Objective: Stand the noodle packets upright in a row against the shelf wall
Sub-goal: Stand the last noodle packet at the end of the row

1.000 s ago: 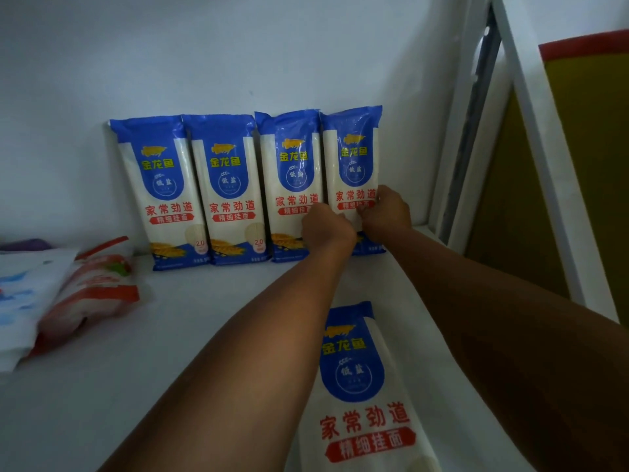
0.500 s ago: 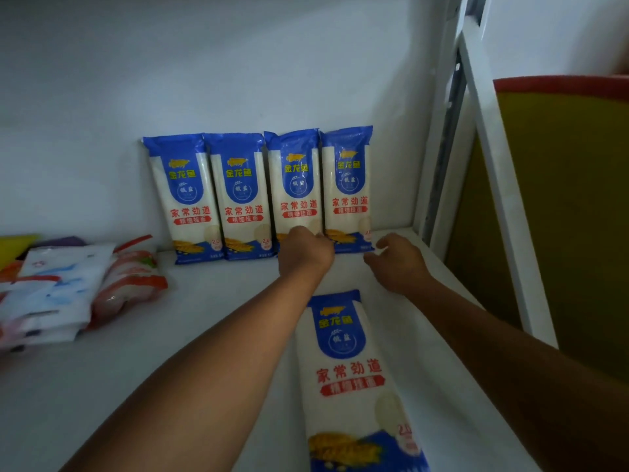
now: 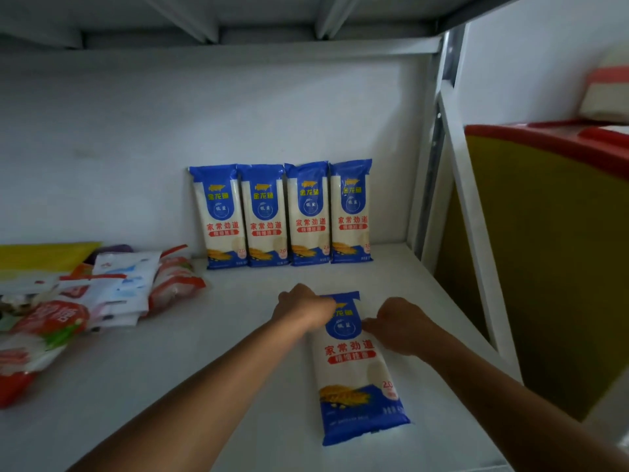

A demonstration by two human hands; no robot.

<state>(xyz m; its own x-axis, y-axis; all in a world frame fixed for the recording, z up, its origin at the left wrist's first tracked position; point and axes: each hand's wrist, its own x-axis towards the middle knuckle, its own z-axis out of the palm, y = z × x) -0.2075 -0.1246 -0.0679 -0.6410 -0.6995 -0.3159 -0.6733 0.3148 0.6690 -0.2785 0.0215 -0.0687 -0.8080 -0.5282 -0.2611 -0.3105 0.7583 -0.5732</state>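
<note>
Several blue-and-white noodle packets (image 3: 282, 214) stand upright side by side against the white shelf wall (image 3: 136, 148). One more noodle packet (image 3: 355, 376) lies flat on the shelf board (image 3: 204, 369), its blue top end pointing toward the wall. My left hand (image 3: 303, 306) curls over the top left corner of this flat packet. My right hand (image 3: 400, 323) pinches its right edge near the top. Both hands are well in front of the standing row.
A loose pile of red, white and yellow bags (image 3: 102, 294) lies on the left of the shelf. A white metal post (image 3: 432, 165) closes the right end. Beyond it is a yellow panel with a red rim (image 3: 544, 250). Another shelf (image 3: 238, 28) hangs overhead.
Both hands left the rightmost standing packets and drew back toward me onto the top end of the flat packet. The view pulled back and up; the standing row did not move.
</note>
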